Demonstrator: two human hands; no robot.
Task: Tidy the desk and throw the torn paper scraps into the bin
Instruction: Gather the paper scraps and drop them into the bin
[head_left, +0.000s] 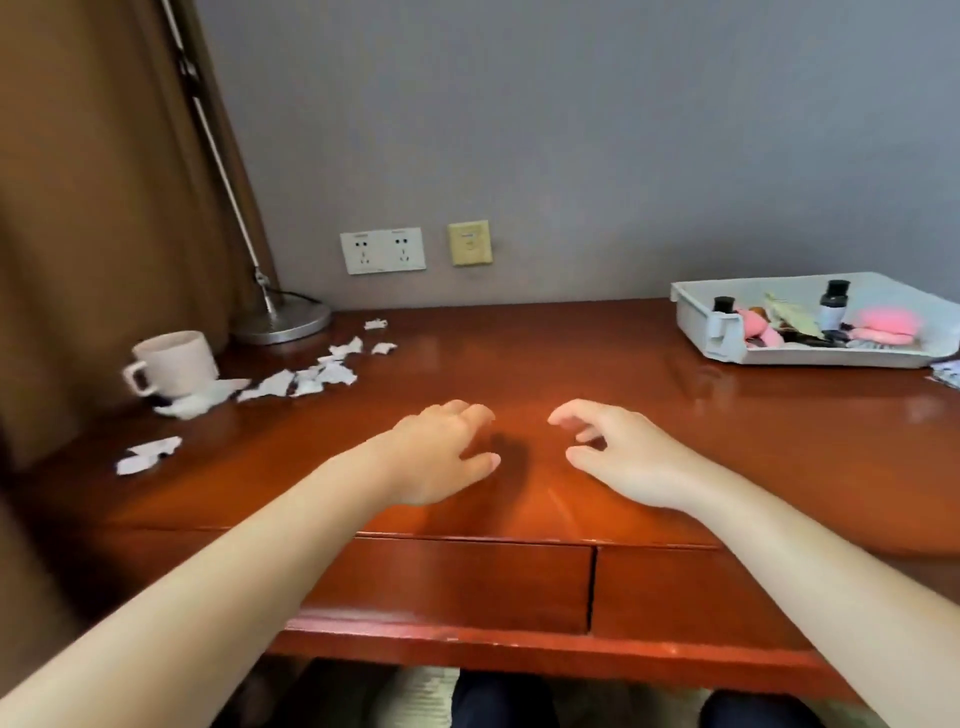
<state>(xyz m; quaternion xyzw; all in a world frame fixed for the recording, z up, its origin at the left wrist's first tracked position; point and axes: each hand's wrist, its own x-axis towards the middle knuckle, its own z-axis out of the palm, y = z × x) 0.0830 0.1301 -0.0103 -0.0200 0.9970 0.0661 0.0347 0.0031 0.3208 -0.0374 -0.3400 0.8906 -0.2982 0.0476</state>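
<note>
Poised over the middle of the glossy red-brown wooden table (519, 364): left hand (441, 452) and right hand (618, 452), side by side, near each other but apart, fingers (475, 414) loosely bent and holding nothing; contact with the wood not discernible. Probably a ready stance ahead of gathering, with no part of the tidying yet done. Strewn over the far left of the table, the torn white paper scraps (311, 376), in a loose trail from just beside the round silver metal lamp base (283, 319) to the foot of the upright white ceramic mug (174, 364), handle to the left. One larger torn piece (148, 454) apart from the rest, nearer the front left edge. All of it well to the left of both hands, so likely a reach for the left hand first. No bin in view. Far right, close to the grey wall, a white plastic tray (727, 353) holding two small dark-capped bottles (834, 306), soft pink items (888, 325) and oddments too blurred to name, seemingly a catch-all for small clutter. On the wall, a white double socket plate (383, 250) and a yellowed single plate (470, 242). No brand, label or writing legible anywhere.
</note>
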